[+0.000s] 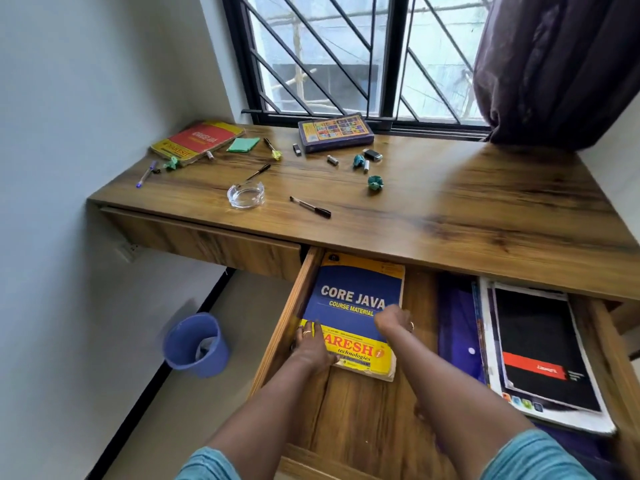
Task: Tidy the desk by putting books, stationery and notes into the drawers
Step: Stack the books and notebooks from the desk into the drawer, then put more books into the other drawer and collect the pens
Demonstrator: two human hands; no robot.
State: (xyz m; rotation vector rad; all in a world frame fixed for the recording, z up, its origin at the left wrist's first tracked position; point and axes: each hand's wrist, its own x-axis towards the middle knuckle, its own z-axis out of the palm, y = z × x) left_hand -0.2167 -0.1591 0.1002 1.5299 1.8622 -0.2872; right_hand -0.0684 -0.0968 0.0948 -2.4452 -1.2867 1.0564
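At the lower left of the frame, a round blue plastic bin (196,344) is standing on the floor. In the centre, the left hand (309,348) is lying flat, fingers spread, on the blue and yellow softcover book (351,303) inside the open wooden drawer (360,407). Just right, the right hand (393,320) is pressing curled on the cover.

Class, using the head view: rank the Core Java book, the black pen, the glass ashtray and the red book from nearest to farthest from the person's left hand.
1. Core Java book, in the open drawer, under the left hand.
2. Black pen, desk front.
3. Glass ashtray, desk front, close to the pen's rank.
4. Red book, far left corner.
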